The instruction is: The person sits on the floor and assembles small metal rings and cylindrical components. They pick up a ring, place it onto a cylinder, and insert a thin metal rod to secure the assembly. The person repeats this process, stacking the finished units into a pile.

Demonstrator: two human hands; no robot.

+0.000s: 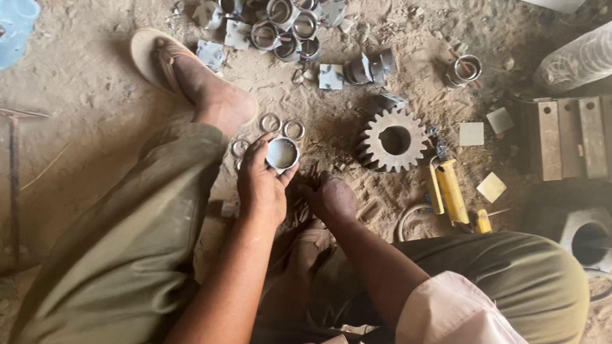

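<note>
I sit on a sandy floor with my knees apart. My left hand (262, 182) is raised in front of me and grips a short metal sleeve (282, 153), its open end facing up. Just beyond it, several thin metal rings (282, 125) lie flat on the sand next to my sandalled foot (197, 79). My right hand (330, 196) is lowered to the ground beside the left, fingers curled down into the sand; whether it holds anything is hidden.
A large steel gear (394, 139) lies to the right of my hands. A yellow tool (449, 192) sits beside it. A heap of metal sleeves and brackets (282, 12) fills the far centre. Steel blocks (575, 137) and a square housing (590, 239) lie right.
</note>
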